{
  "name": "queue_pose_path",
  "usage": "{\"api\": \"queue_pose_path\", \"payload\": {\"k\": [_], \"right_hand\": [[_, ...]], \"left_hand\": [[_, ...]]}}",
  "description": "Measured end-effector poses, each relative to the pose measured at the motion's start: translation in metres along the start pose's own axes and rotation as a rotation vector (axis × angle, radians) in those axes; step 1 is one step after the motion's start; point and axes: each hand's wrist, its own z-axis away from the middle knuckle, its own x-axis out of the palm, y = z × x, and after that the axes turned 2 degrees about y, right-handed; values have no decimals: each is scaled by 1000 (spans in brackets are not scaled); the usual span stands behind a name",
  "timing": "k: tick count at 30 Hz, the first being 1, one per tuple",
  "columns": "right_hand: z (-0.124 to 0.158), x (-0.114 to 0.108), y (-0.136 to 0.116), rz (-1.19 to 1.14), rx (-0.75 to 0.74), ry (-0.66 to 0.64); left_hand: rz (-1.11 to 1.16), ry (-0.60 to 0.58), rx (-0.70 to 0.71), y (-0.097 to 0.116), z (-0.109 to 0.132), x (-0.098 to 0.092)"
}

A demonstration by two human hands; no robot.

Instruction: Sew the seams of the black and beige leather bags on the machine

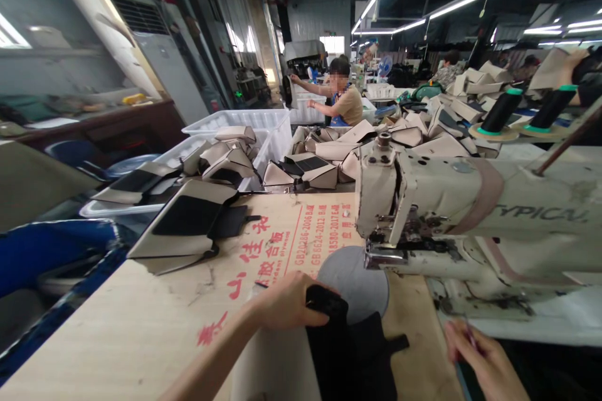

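Observation:
My left hand [301, 304] is closed on the black edge of a beige-and-black sewn bag [355, 357], thumb on the near side. The bag lies at the front of the plywood table [155, 319], its black flap and small tab pointing right. Part of it runs out of the bottom of the view. Beside the table's right edge, my right hand [484, 357] is closed, with a thin, slim item [469, 331] between its fingers, too little visible to name. A round grey disc [360, 279] lies beyond the bag, under the sewing machine's head [390, 200].
Another beige-and-black bag [183, 225] lies on the table's far left. White plastic bins [277, 144] and a heap of similar pieces [329, 153] stand behind. Two black thread cones [503, 109] top the machine. A blue-lined container [61, 250] is left; a co-worker [348, 100] sits beyond.

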Motion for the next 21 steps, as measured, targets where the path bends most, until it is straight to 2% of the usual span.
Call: {"api": "queue_pose_path", "payload": {"k": [2, 4, 6, 8, 11, 14, 19, 21], "right_hand": [[8, 17, -44, -201, -124, -105], [3, 39, -87, -282, -212, -160], [-9, 63, -121, -219, -303, -73], [-22, 84, -143, -150, -403, 69], [-31, 106, -156, -151, -479, 249], [-28, 111, -160, -208, -472, 370], [-27, 108, -169, -165, -500, 318], [-31, 110, -169, -137, -528, 365]], "left_hand": [[-3, 6, 6, 2, -1, 2], [1, 18, 9, 4, 0, 4], [0, 27, 20, 7, 3, 5], [-13, 36, 30, 8, 6, 4], [-42, 53, 30, 9, 7, 3], [-51, 56, 37, 7, 6, 2], [-23, 39, 40, 1, 5, 1], [-7, 33, 49, -1, 2, 1]]}}
